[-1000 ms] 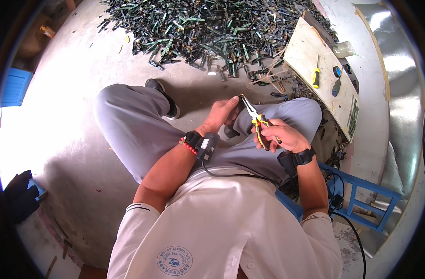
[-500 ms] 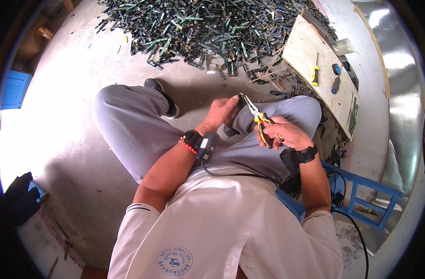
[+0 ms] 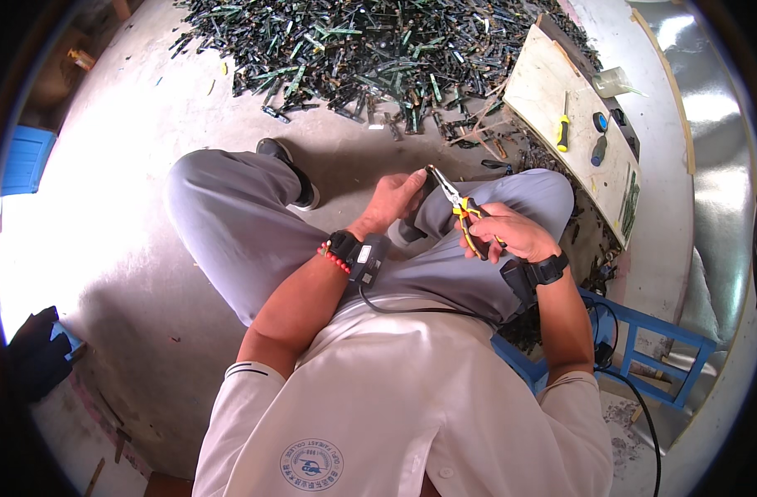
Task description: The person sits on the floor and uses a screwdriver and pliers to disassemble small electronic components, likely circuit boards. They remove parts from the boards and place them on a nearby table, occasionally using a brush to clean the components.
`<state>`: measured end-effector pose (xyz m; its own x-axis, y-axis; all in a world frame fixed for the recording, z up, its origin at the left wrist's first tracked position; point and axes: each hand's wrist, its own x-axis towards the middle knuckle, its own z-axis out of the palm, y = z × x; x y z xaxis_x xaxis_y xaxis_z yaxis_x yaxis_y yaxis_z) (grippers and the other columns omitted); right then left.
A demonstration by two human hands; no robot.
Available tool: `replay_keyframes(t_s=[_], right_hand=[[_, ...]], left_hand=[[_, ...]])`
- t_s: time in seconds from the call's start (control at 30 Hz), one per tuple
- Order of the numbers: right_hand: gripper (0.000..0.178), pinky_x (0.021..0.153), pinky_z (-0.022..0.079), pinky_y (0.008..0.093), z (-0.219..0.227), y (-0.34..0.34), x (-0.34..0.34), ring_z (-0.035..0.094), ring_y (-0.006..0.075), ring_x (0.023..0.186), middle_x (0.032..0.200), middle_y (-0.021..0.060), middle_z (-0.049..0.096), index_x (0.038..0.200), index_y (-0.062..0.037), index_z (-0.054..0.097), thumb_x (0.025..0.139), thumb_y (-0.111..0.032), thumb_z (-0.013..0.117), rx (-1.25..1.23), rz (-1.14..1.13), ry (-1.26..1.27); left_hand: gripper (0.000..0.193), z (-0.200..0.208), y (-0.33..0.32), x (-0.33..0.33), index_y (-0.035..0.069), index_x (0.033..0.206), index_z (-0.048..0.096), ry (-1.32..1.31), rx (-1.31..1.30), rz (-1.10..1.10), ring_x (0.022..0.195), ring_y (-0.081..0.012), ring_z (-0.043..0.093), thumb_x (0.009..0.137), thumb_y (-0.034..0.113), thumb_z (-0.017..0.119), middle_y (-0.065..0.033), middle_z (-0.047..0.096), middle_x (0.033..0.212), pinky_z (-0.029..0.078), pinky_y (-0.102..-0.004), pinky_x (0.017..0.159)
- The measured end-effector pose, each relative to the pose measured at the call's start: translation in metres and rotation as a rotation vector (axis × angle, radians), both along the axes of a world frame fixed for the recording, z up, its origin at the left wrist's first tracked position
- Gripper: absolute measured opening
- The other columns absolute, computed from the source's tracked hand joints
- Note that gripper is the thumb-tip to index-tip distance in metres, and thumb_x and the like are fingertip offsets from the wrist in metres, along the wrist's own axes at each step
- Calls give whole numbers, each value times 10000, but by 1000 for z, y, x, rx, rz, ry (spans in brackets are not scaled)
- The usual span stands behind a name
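My right hand (image 3: 515, 234) is closed round the handles of long-nose pliers (image 3: 459, 203) with yellow and black grips. Their silver jaws point up and left and meet a small dark piece (image 3: 429, 171) at the fingertips of my left hand (image 3: 392, 201). The left fingers pinch that piece, most of which they hide; its kind is too small to tell. Both hands are held above my lap, between my bent knees. Each wrist wears a black strapped device, and red beads circle the left one.
A large heap of dark narrow strips (image 3: 354, 58) covers the floor ahead. At right stands a pale board (image 3: 552, 108) bearing a yellow screwdriver (image 3: 563, 132), a dark-handled tool (image 3: 599, 151) and a round blue-black item (image 3: 600, 123). A blue frame (image 3: 656, 364) and a black cable (image 3: 643, 414) lie beside my right arm.
My right hand and the pliers have shifted very slightly, the wrist moving a little right. The pliers' handles look a bit closer together. My left hand stays in place.
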<state>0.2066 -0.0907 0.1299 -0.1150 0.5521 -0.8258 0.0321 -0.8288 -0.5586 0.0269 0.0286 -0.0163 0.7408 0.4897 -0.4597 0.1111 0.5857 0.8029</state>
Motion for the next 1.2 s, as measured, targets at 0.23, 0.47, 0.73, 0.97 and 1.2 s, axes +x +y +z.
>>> replay_keyframes(t_s=[0.23,0.47,0.73,0.97,1.2], right_hand=[[318,472,464,229,1,0,1,648,134,766,915,75,655,1141,-38,559,895,-239,537,1,22,-5],[314,471,467,229,-1,-2,5,647,134,768,905,78,653,1136,-33,557,892,-229,530,3,30,-1],[306,464,474,239,-6,2,6,657,142,774,897,85,651,1132,-25,557,891,-211,520,-27,40,-4],[324,460,476,236,-4,2,6,657,142,770,901,86,653,1150,-22,557,891,-215,526,-31,38,1],[322,453,473,228,-5,3,6,662,145,763,906,85,656,1153,-19,562,898,-212,525,-36,19,5]], left_hand=[[462,-1,0,1,96,729,576,-1,11,-18,513,-59,415,942,505,587,28,502,621,315,-232,472],[474,-2,-1,0,81,745,589,29,19,9,517,-67,431,942,512,585,18,519,636,339,-236,474],[481,-2,1,0,80,739,591,12,20,-26,519,-68,439,940,516,588,17,522,631,344,-235,475],[468,-3,0,2,86,731,583,3,7,-38,520,-62,424,943,504,592,21,510,628,317,-226,469],[449,-3,0,1,86,759,592,0,-22,-37,533,-56,417,943,496,596,25,511,644,308,-220,467]])
